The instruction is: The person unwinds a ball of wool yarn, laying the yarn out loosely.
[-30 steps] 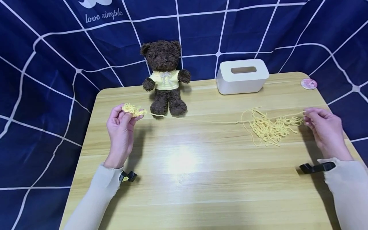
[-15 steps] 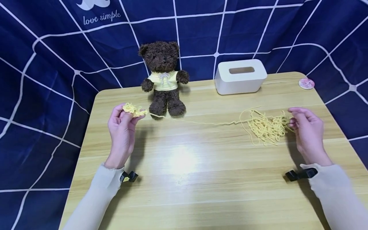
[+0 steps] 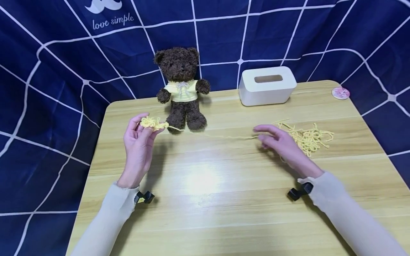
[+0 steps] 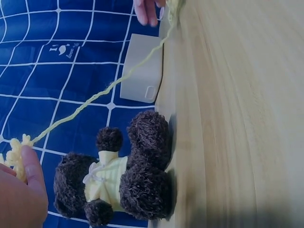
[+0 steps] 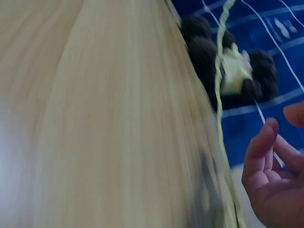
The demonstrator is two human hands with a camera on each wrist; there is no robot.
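Observation:
My left hand pinches a small bundle of yellow yarn between thumb and fingers, above the table's left part. A single yarn strand runs from this bundle across to the right. Toward its far end is my right hand, thumb and fingers apart with nothing between them in the right wrist view. The strand passes beside those fingers. Behind the right hand lies a loose, tangled yarn pile, partly hidden by the hand.
A dark brown teddy bear in a pale yellow top stands at the back of the wooden table. Right of it is a white tissue box, and a round pink disc lies near the back right corner. A blue gridded cloth hangs behind.
My right hand has let go of the yarn at the pile's right side and moved left past the pile to the strand. The left hand has barely shifted, still holding its bundle.

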